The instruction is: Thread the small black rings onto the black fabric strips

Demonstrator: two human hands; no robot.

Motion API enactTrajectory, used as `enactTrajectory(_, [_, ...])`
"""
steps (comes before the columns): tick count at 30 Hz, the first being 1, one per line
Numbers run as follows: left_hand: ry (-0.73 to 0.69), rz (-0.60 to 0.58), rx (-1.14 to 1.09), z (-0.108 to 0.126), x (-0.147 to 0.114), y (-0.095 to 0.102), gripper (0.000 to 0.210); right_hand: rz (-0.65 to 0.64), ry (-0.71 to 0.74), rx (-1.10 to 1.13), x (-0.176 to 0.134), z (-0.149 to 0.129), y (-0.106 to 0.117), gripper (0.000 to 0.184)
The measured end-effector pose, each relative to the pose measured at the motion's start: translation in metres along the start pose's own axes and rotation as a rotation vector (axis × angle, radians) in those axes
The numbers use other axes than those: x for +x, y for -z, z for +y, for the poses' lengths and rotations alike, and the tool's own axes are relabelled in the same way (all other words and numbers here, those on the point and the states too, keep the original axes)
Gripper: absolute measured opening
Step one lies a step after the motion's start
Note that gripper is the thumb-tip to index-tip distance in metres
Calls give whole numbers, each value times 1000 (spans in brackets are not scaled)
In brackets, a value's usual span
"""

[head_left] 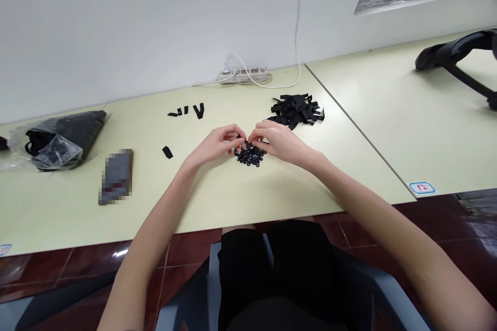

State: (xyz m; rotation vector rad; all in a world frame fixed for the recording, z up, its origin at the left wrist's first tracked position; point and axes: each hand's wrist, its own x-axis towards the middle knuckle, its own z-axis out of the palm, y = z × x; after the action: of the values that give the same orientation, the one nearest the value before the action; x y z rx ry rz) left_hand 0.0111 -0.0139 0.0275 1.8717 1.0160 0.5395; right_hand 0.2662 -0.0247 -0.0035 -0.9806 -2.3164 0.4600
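Note:
My left hand [221, 144] and my right hand [274, 138] come close together over a pile of small black ring-shaped pieces [250, 156] on the table. The fingers of both hands are closed in a pinch just above the pile's far side. A dark bit shows at the left fingertips, but what either hand grips is too small to name. Behind my right hand lies a heap of short black fabric strips [297, 109]. A folded black strip [167, 152] rests to the left of my left hand, and several more strips [199, 110] lie farther back.
On the left of the pale table [217, 201] are a clear plastic bag with black contents [62, 139] and a blurred-out flat grey item [116, 176]. A power strip [244, 75] with a white cable sits by the wall. A black stand [454, 57] occupies the far right.

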Motion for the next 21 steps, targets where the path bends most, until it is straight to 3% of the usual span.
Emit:
enactTrajectory(6, [2, -20, 10, 1, 0, -2, 25, -32, 20, -5, 0, 0, 1, 25])
enactTrajectory(12, [-30, 13, 6, 0, 1, -1, 30, 18, -8, 35, 0, -1, 0, 14])
enactTrajectory(16, [-64, 44, -48, -2, 3, -3, 34, 54, -64, 191, 2, -2, -1, 16])
enactTrajectory(19, [-61, 119, -79, -8, 6, -2, 35, 146, -173, 422, 6, 5, 2, 26])
enactTrajectory(21, [-27, 216, -42, -17, 7, 3, 32, 291, -264, 522, 8, 15, 5, 29])
